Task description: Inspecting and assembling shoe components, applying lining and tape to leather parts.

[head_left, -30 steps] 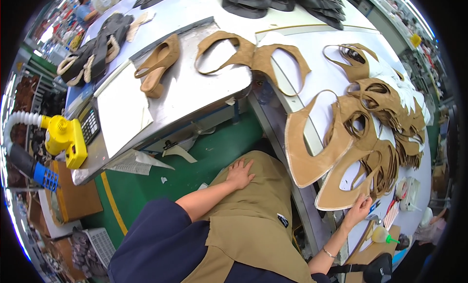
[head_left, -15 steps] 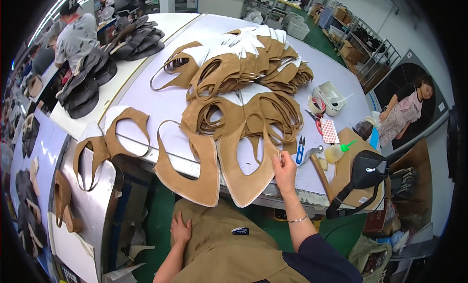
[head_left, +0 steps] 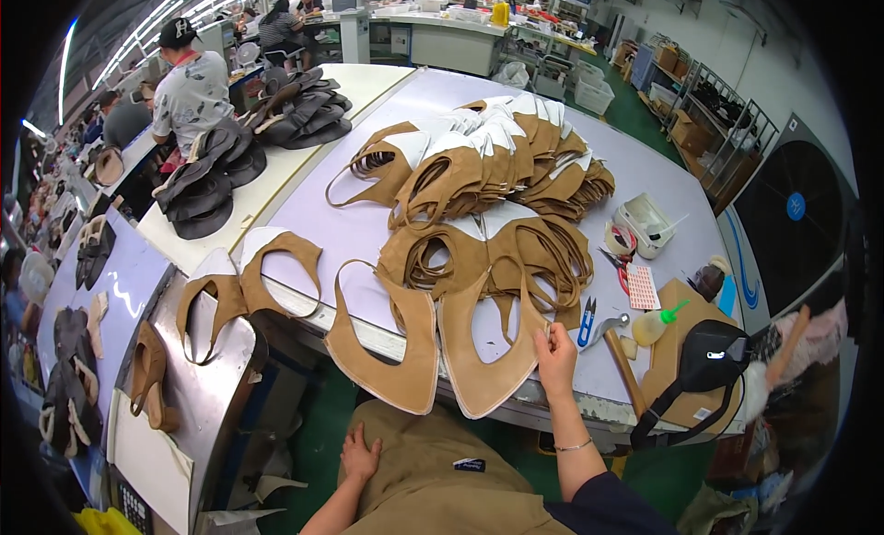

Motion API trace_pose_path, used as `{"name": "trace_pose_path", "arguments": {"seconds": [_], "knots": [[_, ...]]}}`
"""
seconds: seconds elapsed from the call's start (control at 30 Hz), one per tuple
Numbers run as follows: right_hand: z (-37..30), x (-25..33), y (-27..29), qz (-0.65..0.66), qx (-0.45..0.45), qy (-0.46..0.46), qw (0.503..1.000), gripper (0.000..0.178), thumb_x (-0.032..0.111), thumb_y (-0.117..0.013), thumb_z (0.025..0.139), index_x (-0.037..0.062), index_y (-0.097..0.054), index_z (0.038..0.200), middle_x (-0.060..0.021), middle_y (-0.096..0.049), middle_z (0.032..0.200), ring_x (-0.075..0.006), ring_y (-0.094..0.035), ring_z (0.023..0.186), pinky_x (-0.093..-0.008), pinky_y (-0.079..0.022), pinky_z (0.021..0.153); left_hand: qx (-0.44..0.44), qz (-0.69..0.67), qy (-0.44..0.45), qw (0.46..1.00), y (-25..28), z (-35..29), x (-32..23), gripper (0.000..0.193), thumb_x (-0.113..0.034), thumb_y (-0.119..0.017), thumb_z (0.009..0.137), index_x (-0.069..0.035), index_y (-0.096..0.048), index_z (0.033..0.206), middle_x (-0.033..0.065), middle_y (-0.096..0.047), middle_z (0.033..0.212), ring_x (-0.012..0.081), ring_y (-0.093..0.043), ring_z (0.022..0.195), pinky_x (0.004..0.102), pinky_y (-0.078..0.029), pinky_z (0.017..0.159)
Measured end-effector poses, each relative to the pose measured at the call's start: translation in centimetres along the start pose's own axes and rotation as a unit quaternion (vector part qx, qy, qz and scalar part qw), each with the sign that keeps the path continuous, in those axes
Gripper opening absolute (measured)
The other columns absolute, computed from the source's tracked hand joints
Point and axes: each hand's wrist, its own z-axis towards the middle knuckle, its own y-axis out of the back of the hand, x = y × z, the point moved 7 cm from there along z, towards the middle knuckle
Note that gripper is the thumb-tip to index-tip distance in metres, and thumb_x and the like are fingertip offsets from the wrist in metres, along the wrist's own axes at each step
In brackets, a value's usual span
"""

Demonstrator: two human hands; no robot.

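Note:
Two tan shoe uppers hang side by side over the front edge of the table: a left shoe upper (head_left: pixel 394 351) and a right shoe upper (head_left: pixel 481 369), each with a large opening and a pale rim. My right hand (head_left: pixel 555 358) pinches the right upper's outer edge between thumb and fingers. My left hand (head_left: pixel 360 455) lies on the brown apron (head_left: pixel 433 461) over my lap, fingers spread, holding nothing. Behind the two uppers is a stack of brown uppers (head_left: pixel 433 250), with a larger white-and-brown pile (head_left: pixel 497 148) further back. Another pair of uppers (head_left: pixel 276 259) lies at the left.
To the right are blue thread snips (head_left: pixel 587 323), a hammer (head_left: pixel 626 374), a glue bottle (head_left: pixel 652 326), a white plastic box (head_left: pixel 643 224) and a black bag (head_left: pixel 711 355) on a cardboard box. Dark shoes (head_left: pixel 198 185) and a co-worker (head_left: pixel 191 88) are at the left; a brown shoe (head_left: pixel 149 378) stands nearer.
The view has tilted up, so the table sits lower and further right in it. A person at the right has moved to the picture's edge. Both hands keep their places.

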Motion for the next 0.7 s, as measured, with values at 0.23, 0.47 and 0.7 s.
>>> {"name": "trace_pose_path", "arguments": {"seconds": [0.23, 0.47, 0.7], "knots": [[0.2, -0.3, 0.2, -0.015, 0.007, -0.004, 1.0, 0.018, 0.013, -0.063, 0.091, 0.0008, -0.052, 0.085, 0.0028, -0.04, 0.061, -0.0058, -0.035, 0.057, -0.0248, -0.03, 0.05, -0.027, -0.007, -0.033, 0.999, -0.2, -0.2, 0.2, 0.073, -0.044, -0.066, 0.083, -0.017, -0.039, 0.145, 0.0197, -0.044, 0.14, 0.0373, -0.044, 0.128, 0.0508, -0.038, 0.102], [0.8, 0.4, -0.5, -0.024, 0.023, 0.01, 0.999, 0.018, 0.013, -0.062, 0.093, 0.0006, -0.051, 0.085, 0.0038, -0.039, 0.064, -0.0056, -0.033, 0.059, -0.0235, -0.028, 0.051, -0.027, -0.009, -0.014, 0.999, 0.4, 0.2, -0.5, 0.069, -0.043, -0.065, 0.084, -0.018, -0.04, 0.144, 0.0174, -0.043, 0.141, 0.036, -0.045, 0.127, 0.0503, -0.039, 0.102], [0.6, -0.7, -0.6, 0.001, 0.029, 0.019, 0.999, 0.018, 0.014, -0.06, 0.096, 0.0, -0.051, 0.088, 0.0053, -0.039, 0.066, -0.0044, -0.032, 0.061, -0.0223, -0.027, 0.052, -0.04, -0.012, -0.02, 0.999, 0.5, 0.1, -0.2, 0.069, -0.041, -0.065, 0.084, -0.017, -0.041, 0.144, 0.0171, -0.043, 0.143, 0.036, -0.046, 0.126, 0.0494, -0.04, 0.102]]}}
